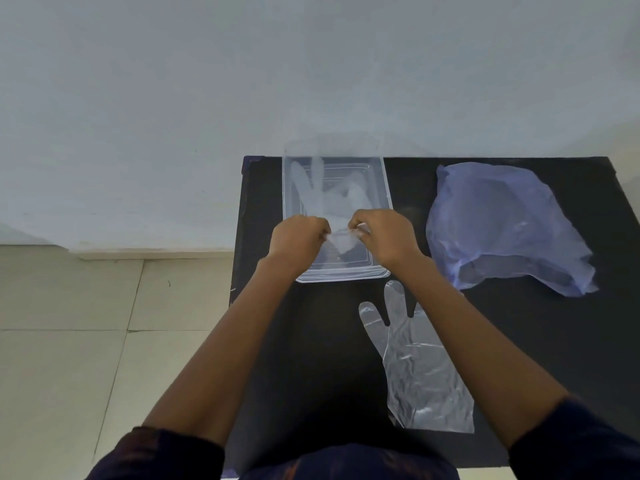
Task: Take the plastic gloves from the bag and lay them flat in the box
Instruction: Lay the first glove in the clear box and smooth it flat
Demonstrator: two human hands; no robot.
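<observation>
Both of the person's hands are over the near half of a clear plastic box [379, 188] that sits on a black table [519, 341] set against a pale wall [311, 64]. The left hand [298, 239] and the right hand [384, 237] are curled closed, each pinching an edge of a thin transparent plastic glove [332, 195] between thumb and fingertips, with the film stretched between them. The glove's fingers point toward the far end of the box and look spread over its bottom (whether it lies fully flat there cannot be told, since the film is nearly see-through). A second plastic glove [419, 368] lies flat on the table just in front of the box, fingers toward it, partly under the right forearm. A crumpled, pale blue plastic bag [502, 223] rests on the table to the right of the box, apart from it, its opening facing the person. Left of the table, beige floor tiles [69, 341] show.
</observation>
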